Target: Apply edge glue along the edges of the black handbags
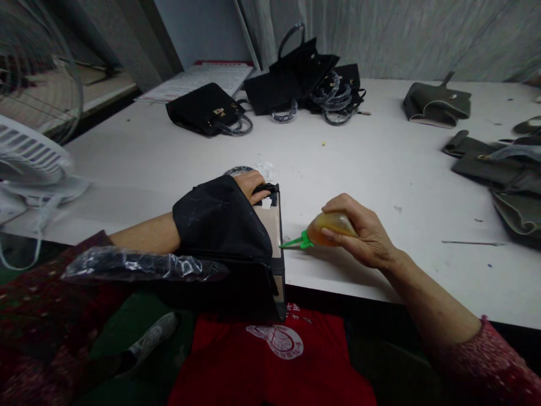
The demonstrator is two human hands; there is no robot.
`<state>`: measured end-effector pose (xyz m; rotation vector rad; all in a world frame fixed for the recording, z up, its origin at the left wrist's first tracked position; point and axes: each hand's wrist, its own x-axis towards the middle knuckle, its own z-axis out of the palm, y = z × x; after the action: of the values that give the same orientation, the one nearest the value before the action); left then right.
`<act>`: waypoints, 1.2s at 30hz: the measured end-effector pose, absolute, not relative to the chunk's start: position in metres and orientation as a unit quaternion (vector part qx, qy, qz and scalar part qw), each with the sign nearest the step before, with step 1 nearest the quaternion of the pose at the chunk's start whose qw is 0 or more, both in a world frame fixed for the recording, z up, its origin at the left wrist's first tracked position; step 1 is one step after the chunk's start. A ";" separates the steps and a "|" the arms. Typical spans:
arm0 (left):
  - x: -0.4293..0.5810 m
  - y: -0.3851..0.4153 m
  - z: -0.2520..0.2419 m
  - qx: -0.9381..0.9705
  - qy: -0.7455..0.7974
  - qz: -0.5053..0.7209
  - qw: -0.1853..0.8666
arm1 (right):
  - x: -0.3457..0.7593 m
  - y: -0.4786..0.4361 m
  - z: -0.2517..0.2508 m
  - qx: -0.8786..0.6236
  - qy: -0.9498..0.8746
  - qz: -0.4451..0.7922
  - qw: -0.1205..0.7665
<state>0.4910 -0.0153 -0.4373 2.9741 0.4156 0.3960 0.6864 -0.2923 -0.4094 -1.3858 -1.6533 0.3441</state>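
Apparent step: applying liquid to the edge of the black bag (224, 220), positioned over the front edge of the white table (139, 169).
The left hand (251, 185) is closed on the bag's far end. The green nozzle (302, 241) meets its right edge; the translucent bottle (338, 222), containing amber liquid, is clamped in the right hand (367, 231). The next move likely calls for a steady tip and light squeeze.

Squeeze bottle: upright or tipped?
Tipped: the squeeze bottle lies roughly sideways in the right hand, its green nozzle pointing toward the black handbag.
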 end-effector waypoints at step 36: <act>0.491 -0.018 -0.438 0.978 0.153 0.125 0.064 | 0.674 -0.309 -0.404 -0.561 -0.665 0.182 0.458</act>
<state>0.4913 -0.0181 -0.4382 2.9533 0.4620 0.3783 0.6739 -0.3091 -0.4040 -1.3830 -1.6376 0.4481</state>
